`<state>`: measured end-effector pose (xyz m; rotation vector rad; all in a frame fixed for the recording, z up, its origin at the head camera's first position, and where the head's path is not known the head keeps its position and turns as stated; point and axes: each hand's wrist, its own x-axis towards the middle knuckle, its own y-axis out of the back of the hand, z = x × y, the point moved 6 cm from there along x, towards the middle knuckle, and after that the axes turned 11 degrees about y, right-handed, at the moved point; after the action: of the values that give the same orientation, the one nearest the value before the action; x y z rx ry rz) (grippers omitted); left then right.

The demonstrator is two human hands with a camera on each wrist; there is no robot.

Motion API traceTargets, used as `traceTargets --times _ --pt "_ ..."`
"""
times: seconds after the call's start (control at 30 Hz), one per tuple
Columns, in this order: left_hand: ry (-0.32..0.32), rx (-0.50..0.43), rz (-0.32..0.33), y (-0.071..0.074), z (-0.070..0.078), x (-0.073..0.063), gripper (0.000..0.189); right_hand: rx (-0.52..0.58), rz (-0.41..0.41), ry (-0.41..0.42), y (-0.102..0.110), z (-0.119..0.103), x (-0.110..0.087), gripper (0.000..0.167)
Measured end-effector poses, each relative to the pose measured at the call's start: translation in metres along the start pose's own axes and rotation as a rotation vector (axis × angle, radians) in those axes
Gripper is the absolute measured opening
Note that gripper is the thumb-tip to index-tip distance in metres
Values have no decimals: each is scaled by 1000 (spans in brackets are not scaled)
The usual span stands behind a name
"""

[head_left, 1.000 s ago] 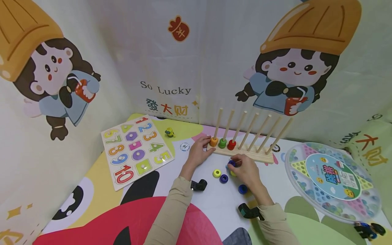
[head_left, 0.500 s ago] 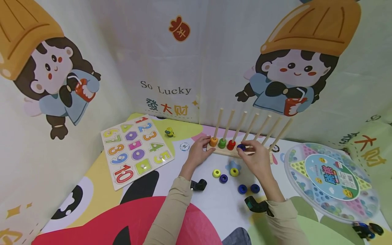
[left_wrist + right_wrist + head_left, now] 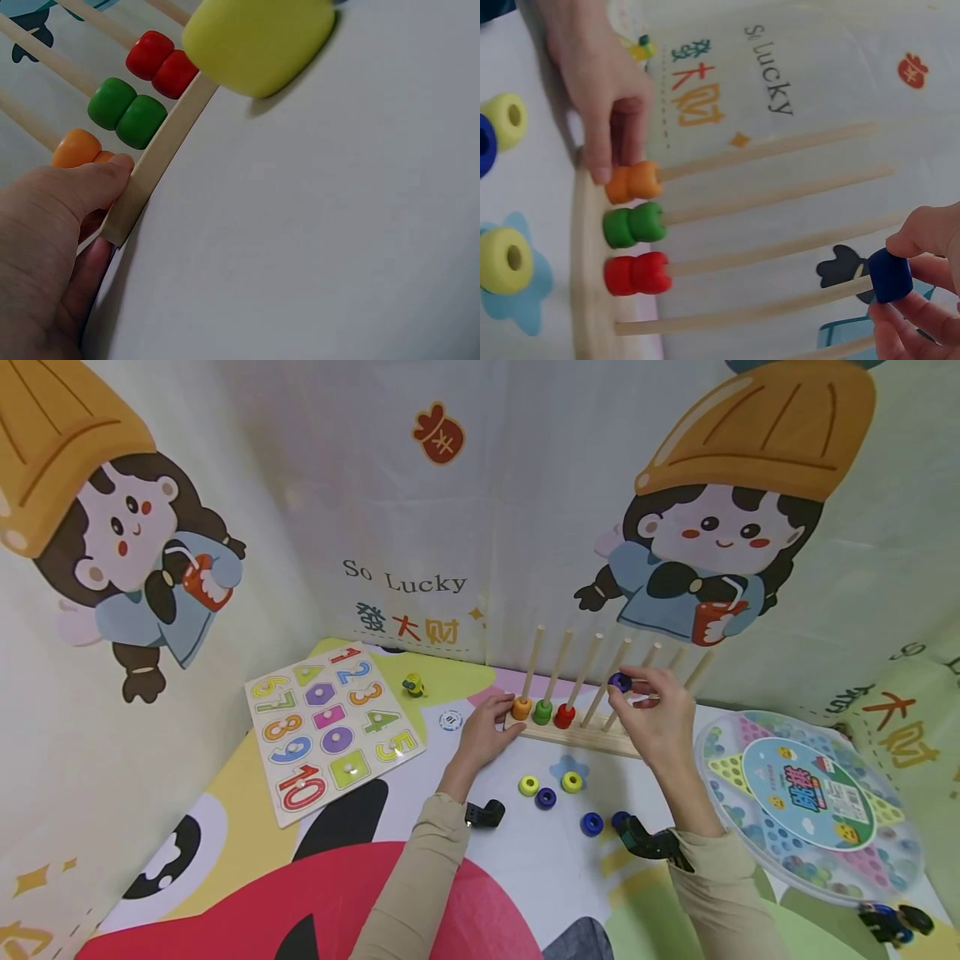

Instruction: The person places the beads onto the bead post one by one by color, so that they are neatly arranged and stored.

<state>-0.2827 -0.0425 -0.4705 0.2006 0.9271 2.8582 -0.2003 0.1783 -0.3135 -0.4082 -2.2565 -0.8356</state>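
My left hand grips the left end of the wooden peg rack base, thumb in front beside the orange beads. Pairs of green beads and red beads sit at the bottom of the second and third pegs. My right hand pinches a dark blue bead between thumb and fingers. It is up at the top end of the fourth peg, overlapping the tip in the right wrist view. That peg carries no bead lower down.
Loose yellow beads and blue beads lie in front of the rack, one blue bead partly behind the right wrist camera. A number puzzle board lies left, a round marble game board right. A small yellow toy stands behind.
My right hand has picked up the blue bead from the table, carried it to the rack, then raised it up toward the fourth peg's tip. The left hand stays in place.
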Motion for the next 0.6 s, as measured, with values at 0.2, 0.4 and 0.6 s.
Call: traceTargets --times 0.2,0.4,0.6 --pt "-6 -5 1 0 0 0 48 -6 25 15 9 -7 12 29" --pt "-4 -9 -4 0 -2 1 47 -11 75 56 18 -13 28 27" --pt "0 -8 -4 -1 -1 0 48 -26 102 77 23 -18 43 25"
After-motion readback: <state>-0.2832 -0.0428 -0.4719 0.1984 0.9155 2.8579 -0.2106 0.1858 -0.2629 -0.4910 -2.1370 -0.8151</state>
